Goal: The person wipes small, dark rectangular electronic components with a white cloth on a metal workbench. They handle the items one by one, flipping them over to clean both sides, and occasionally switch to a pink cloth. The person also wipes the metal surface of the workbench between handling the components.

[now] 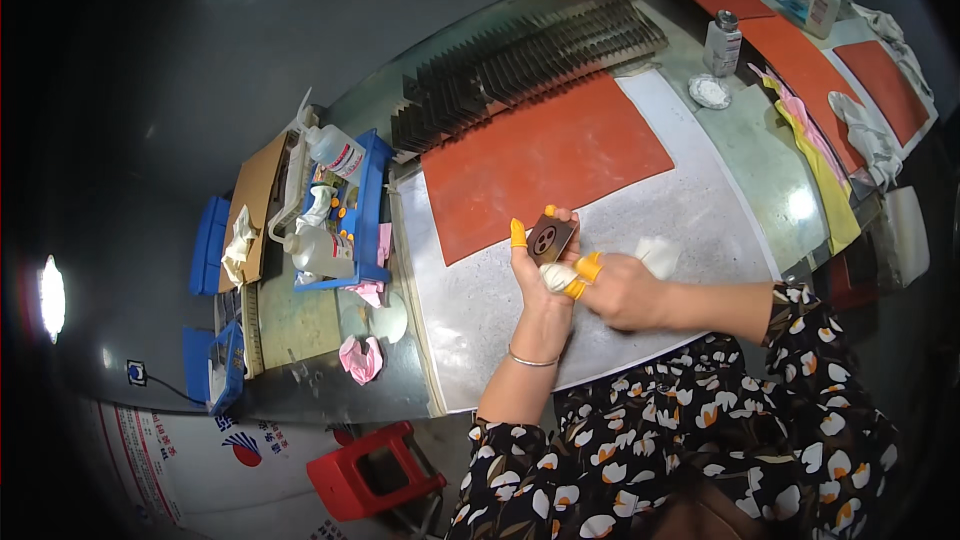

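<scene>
My left hand is closed around the edges of a small dark phone back panel, tilted upward. On the panel's face is a round patch with several dark circles. A wad of white cloth lies at the panel's lower end, pinched in the fingers of my right hand. Yellow finger cots cover some fingertips on both hands. Both hands are above a white sheet, near the front edge of an orange-red mat. Another crumpled white wipe lies just behind my right wrist.
A rack of upright dark panels stands behind the mat. To the left, a blue tray holds squeeze bottles. A pump bottle and a small dish of white material sit at right. A red stool stands at lower left.
</scene>
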{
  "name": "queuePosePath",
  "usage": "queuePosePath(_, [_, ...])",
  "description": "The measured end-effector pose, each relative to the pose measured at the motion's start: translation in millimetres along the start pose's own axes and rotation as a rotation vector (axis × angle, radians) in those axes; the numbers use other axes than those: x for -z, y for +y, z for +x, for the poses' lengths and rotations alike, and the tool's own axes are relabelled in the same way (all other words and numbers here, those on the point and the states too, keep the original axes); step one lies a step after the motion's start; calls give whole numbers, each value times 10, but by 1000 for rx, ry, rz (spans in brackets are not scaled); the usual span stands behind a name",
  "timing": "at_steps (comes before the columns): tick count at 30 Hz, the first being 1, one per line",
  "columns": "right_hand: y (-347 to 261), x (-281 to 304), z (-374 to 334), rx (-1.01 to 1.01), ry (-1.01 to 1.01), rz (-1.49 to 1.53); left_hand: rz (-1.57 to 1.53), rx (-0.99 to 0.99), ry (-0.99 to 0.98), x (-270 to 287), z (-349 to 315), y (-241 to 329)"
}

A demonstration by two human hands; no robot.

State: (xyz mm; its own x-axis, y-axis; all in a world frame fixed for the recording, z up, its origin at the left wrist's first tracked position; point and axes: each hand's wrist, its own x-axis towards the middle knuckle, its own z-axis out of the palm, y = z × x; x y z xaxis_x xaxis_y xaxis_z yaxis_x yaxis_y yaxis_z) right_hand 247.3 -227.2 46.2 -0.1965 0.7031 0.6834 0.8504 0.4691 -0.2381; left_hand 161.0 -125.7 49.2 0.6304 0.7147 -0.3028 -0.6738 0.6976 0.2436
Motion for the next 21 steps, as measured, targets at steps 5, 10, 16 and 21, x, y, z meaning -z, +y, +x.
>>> queuePosePath(5, [153,86,-2,-5,-50,-86,23,-36,3,-24,-20,73])
queuePosePath(10, [276,231,-146,-202,-22,-75,292,44,-49,19,10,195])
queuePosePath(16, [581,472,-331,-386,8,113,1502,-211,138,209,686,1296])
queuePosePath(21, [883,329,-637,-436,-32,128,2277,-1226,256,418,960,1479])
